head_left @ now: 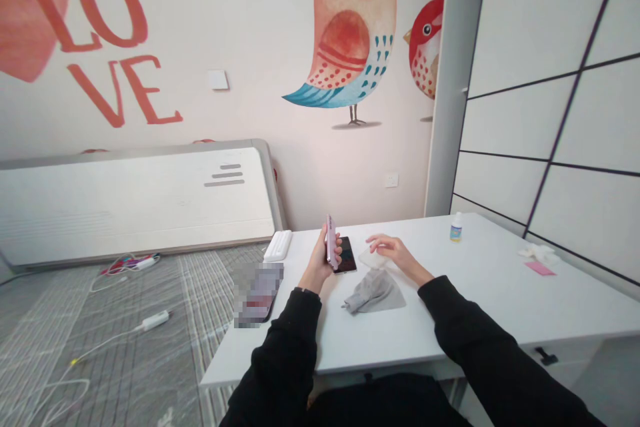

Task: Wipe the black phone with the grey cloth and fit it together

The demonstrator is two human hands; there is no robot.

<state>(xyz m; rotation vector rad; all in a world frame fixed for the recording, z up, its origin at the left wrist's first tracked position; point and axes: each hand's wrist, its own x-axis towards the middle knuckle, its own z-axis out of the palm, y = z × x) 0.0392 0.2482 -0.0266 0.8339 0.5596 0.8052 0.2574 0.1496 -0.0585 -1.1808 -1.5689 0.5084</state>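
Pink phone (331, 242) in left hand (317, 263), pixelated object (257, 295) beside it

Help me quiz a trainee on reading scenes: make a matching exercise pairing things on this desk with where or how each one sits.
Things
1. pink phone
2. black smartphone
3. grey cloth
4. small bottle with a blue label

Places and states
A. Standing upright toward the far right of the white desk
B. Held upright in the left hand
C. Bunched up on the desk, nearer the person than the hands
D. Lying flat, just behind the left hand

Pairs: 1-B, 2-D, 3-C, 4-A
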